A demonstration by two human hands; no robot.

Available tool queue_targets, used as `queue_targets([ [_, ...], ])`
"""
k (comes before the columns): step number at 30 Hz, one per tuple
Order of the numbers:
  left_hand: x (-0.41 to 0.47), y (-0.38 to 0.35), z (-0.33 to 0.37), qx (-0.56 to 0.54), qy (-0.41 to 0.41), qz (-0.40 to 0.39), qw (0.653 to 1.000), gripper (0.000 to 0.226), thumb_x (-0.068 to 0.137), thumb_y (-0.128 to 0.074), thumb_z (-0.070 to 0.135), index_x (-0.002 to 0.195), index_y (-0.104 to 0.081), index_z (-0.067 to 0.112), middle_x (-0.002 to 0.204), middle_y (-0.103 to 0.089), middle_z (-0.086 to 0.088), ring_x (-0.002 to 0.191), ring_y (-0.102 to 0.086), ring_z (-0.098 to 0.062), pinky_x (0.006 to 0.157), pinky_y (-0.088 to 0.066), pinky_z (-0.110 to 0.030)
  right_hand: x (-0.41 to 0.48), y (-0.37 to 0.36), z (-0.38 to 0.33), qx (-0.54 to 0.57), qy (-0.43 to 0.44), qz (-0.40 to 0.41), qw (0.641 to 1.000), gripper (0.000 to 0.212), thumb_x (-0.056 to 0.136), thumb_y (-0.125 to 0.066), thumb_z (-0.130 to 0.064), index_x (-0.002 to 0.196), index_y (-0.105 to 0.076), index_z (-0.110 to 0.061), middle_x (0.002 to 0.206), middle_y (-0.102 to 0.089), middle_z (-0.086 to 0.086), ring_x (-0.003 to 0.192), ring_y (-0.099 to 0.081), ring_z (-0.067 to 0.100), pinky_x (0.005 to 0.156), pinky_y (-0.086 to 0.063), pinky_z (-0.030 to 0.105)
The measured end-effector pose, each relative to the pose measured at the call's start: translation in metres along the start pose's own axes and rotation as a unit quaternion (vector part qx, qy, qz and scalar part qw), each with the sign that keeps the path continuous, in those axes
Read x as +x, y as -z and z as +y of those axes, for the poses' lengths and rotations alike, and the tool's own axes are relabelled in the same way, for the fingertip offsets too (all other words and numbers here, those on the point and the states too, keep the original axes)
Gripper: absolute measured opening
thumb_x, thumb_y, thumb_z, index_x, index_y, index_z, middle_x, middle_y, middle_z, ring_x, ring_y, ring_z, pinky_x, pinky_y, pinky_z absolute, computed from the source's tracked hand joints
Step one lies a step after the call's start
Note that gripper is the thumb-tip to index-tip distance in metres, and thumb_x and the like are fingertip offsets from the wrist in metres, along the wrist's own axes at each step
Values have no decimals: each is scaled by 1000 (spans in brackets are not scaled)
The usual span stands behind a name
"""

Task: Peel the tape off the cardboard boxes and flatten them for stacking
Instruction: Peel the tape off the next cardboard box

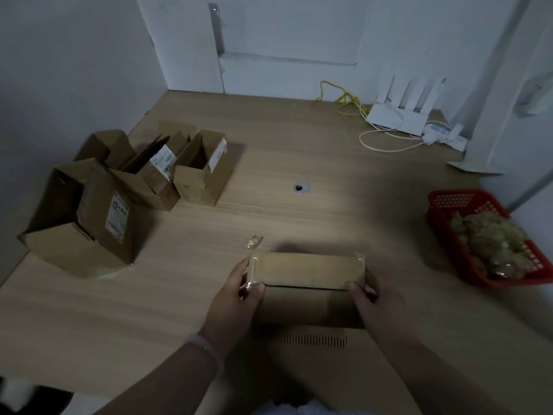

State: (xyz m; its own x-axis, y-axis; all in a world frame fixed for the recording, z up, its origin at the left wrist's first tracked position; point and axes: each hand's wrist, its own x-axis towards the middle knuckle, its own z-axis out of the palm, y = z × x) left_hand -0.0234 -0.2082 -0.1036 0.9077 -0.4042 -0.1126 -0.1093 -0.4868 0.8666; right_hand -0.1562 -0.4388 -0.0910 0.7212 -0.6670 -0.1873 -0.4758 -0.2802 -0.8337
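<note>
Left hand (pixel 239 292) grips the left end of the small cardboard box (pixel 308 269), thumb on top, fingers curled round the end. Right hand (pixel 371 298) grips the right end likewise. Box closed, near-centre of the table (pixel 329 205), clear tape (pixel 250 266) wrinkled at both ends. Just beyond it: crumpled tape scrap (pixel 253 241). Far left: opened boxes (pixel 119 190). Right: red basket (pixel 432 211).

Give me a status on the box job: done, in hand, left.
Done: crumpled tape fills the red basket; a loose wad lies on the table. In hand: left hand and right hand grip a small box, taped at its ends. Left: the open boxes stand unflattened.
</note>
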Motion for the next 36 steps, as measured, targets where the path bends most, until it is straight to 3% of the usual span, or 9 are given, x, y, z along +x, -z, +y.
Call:
queue_targets([
  [4,11,16,4,42,-15,-36,998,55,90,-59,36,140,-37,35,115,-60,10,101,-60,-15,83,-54,-38,0,-5,-5,3,-37,25,999,51,86,-68,-27,134,-50,-24,125,-60,-3,114,-58,20,98,-48,47],
  [8,3,19,-7,7,-35,-66,997,56,88,-64,27,137,-39,33,121,-59,8,110,-58,-9,95,-47,-30,-15,-15,1,30,-51,49,997,41,87,-68,-19,122,-51,-31,115,-59,-7,97,-60,12,85,-49,30],
  [13,-8,16,-28,-29,-53,-90,994,57,88,-64,28,124,-33,58,127,-53,21,116,-53,3,99,-43,-22,-42,-30,14,10,-35,115,993,44,86,-68,-15,124,-52,-29,106,-59,-12,80,-52,-19,67,-39,3],
  [19,18,19,-31,-36,-53,-134,989,57,86,-66,29,129,-35,51,125,-57,8,115,-57,-10,100,-46,-38,-29,-34,8,25,-73,139,987,43,85,-69,-15,125,-53,-23,104,-54,-8,96,-51,11,88,-46,35],
  [23,6,23,-35,-44,-93,-141,985,66,85,-69,21,116,-33,67,117,-52,28,106,-54,12,87,-47,-12,-42,-36,16,41,-52,150,987,43,82,-71,-10,115,-54,-32,100,-59,-11,89,-57,6,81,-45,28],
  [27,-11,27,-47,-78,-112,-142,980,67,82,-70,17,127,-34,51,122,-52,29,111,-54,8,88,-47,-12,-65,-45,31,70,-16,160,984,47,84,-69,-4,119,-52,-32,103,-60,-28,97,-57,-15,78,-47,12],
  [30,-11,25,-45,-85,-121,-132,980,72,82,-70,15,133,-30,44,129,-47,26,116,-50,8,90,-45,-10,-64,-44,30,87,16,169,982,48,85,-67,-2,123,-52,-27,110,-57,-36,104,-55,-15,73,-45,2],
  [34,7,21,-36,-76,-109,-149,980,77,86,-66,10,135,-21,48,127,-39,41,116,-42,20,91,-39,-4,-44,-39,20,101,18,161,982,50,85,-67,-2,126,-50,-26,106,-59,-32,101,-55,-17,76,-46,5],
  [36,18,18,-30,-74,-85,-166,980,77,88,-65,12,138,-20,50,130,-42,32,116,-43,20,95,-40,-7,-33,-38,15,86,2,156,984,50,86,-67,-5,128,-49,-23,107,-57,-24,96,-58,-10,83,-46,16],
])
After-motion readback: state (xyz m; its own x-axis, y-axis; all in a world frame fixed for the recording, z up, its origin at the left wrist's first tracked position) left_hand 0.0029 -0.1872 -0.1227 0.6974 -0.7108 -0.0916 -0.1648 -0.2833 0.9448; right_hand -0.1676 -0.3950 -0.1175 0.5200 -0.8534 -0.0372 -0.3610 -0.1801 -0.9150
